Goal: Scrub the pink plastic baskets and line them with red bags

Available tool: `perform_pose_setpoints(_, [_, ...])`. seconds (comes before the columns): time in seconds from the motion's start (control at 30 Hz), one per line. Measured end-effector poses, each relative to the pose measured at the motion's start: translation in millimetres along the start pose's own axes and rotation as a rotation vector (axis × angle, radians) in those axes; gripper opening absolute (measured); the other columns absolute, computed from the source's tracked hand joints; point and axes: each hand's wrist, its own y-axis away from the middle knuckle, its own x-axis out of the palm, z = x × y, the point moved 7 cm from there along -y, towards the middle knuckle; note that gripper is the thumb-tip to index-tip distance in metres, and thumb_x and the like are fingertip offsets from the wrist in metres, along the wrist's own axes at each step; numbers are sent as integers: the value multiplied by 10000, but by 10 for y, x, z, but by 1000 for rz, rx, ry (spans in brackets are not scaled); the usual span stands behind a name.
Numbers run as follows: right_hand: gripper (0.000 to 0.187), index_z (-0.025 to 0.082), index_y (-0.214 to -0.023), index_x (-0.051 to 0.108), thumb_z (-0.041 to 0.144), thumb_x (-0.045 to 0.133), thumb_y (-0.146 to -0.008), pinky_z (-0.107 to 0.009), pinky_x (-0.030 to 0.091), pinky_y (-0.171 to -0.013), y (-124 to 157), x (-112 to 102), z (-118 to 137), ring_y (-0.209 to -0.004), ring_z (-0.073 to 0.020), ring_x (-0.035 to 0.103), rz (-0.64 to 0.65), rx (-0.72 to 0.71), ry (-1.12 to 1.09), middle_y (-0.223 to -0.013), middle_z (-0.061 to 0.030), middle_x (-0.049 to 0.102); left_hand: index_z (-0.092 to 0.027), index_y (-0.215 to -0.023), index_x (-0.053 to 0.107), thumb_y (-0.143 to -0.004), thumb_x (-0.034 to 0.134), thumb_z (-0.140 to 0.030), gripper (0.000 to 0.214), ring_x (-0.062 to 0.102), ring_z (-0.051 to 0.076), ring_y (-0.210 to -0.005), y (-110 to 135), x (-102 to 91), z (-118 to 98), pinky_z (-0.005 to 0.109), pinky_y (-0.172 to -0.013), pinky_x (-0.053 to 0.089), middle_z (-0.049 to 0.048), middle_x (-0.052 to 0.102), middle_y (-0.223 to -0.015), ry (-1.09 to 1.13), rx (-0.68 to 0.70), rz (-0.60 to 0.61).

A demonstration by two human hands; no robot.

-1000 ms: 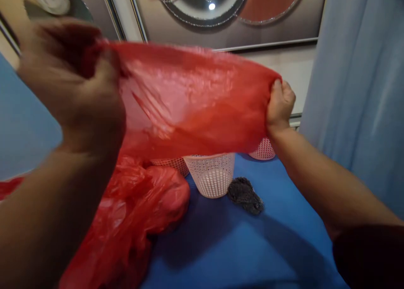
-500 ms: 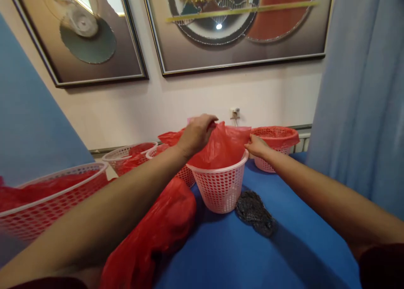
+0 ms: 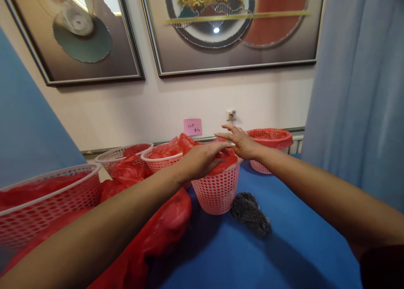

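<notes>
A pink perforated plastic basket (image 3: 216, 194) stands upright on the blue-covered table, with a red plastic bag (image 3: 225, 163) lining it and lying over part of its rim. My left hand (image 3: 206, 157) is over the basket's left side, fingers stretched out to the right above the bag. Across from it, my right hand (image 3: 242, 144) hovers at the back right of the rim with fingers spread. Both hands are open, their fingertips close together; whether they touch the bag I cannot tell. Beside the basket's base lies a crumpled black net-like bundle (image 3: 251, 214).
Another basket with a red liner (image 3: 270, 136) stands behind at the right. Several lined baskets, including a large one (image 3: 50, 196), fill the left side. A heap of red plastic bags (image 3: 167, 221) lies in front. A pink note (image 3: 192, 127) and a socket (image 3: 231, 115) are on the wall.
The bag has dropped from standing above the rim to lower in the basket. My left hand has come down and right; my right hand has let go of the bag edge and moved up and left.
</notes>
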Motion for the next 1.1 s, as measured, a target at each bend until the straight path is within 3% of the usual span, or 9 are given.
perform_pose_setpoints(0.07, [570, 366, -1338, 611, 107, 672, -834, -567, 433, -1069, -95, 119, 87, -1385, -331, 441, 100, -53, 24, -1576, -51, 412, -235, -1405, 526, -908, 593, -84, 524, 746, 190, -965, 60, 18, -48, 337, -862, 591, 89, 748, -1218, -13, -17, 79])
perform_pose_setpoints(0.17, [412, 310, -1165, 710, 131, 731, -794, -454, 459, -997, -174, 225, 182, -1250, -291, 544, 201, -112, 98, -1377, -59, 615, -296, -1507, 418, -856, 654, -81, 726, 724, 235, -1079, 163, -14, -11, 369, -914, 582, 107, 659, -1395, -82, -77, 186])
perform_pose_setpoints(0.3, [275, 229, -1004, 735, 70, 632, -804, -401, 408, -913, -235, 82, 39, -1093, -275, 596, 125, -52, 186, -1110, -85, 708, -263, -1560, 328, -809, 756, -139, 873, 663, 308, -1201, 241, -100, 223, 407, -952, 563, 148, 638, -1411, -282, -171, 219])
perform_pose_setpoints(0.43, [256, 170, -980, 709, 60, 507, -868, -416, 340, -891, -171, -134, -268, -1074, -302, 579, -26, 88, 272, -1067, -143, 695, -160, -1420, 511, -923, 590, -109, 506, 692, 293, -1090, 238, -21, 540, 382, -857, 563, 179, 707, -1229, -501, -293, 158])
perform_pose_setpoints(0.57, [206, 164, -909, 699, 65, 523, -868, -393, 325, -853, 134, -39, -412, -991, -286, 592, -45, 128, 299, -953, -137, 705, -157, -1032, 696, -918, 525, -76, 221, 713, 248, -875, 285, 200, 676, 338, -736, 554, 113, 743, -945, -483, -303, 155])
perform_pose_setpoints(0.73, [159, 186, -924, 677, 97, 555, -874, -366, 344, -856, 582, 200, -435, -942, -251, 615, -55, 114, 251, -917, -73, 721, -200, -975, 692, -898, 596, -135, 140, 688, 202, -853, 486, 208, 537, 302, -739, 537, 56, 728, -943, -400, -251, 106])
perform_pose_setpoints(0.83, [125, 187, -948, 661, 137, 558, -897, -363, 362, -861, 752, 254, -411, -940, -246, 623, -101, 108, 214, -936, -70, 719, -191, -953, 688, -974, 541, -205, 150, 666, 192, -848, 640, 203, 370, 311, -764, 525, 61, 700, -919, -380, -230, 43])
perform_pose_setpoints(0.97, [143, 189, -968, 647, 117, 568, -872, -357, 386, -859, 902, 277, -353, -983, -254, 620, -171, 86, 174, -997, -86, 714, -201, -976, 712, -1015, 491, -220, 225, 630, 191, -782, 845, 336, 143, 321, -720, 498, 54, 692, -871, -400, -109, -57])
perform_pose_setpoints(1.1, [174, 189, -1042, 638, 140, 552, -900, -371, 401, -882, 1010, 266, -330, -1050, -266, 613, -237, 63, 145, -1099, -105, 708, -194, -1079, 707, -1009, 486, -172, 234, 635, 214, -827, 991, 395, 165, 353, -750, 501, 82, 727, -937, -437, -116, -201])
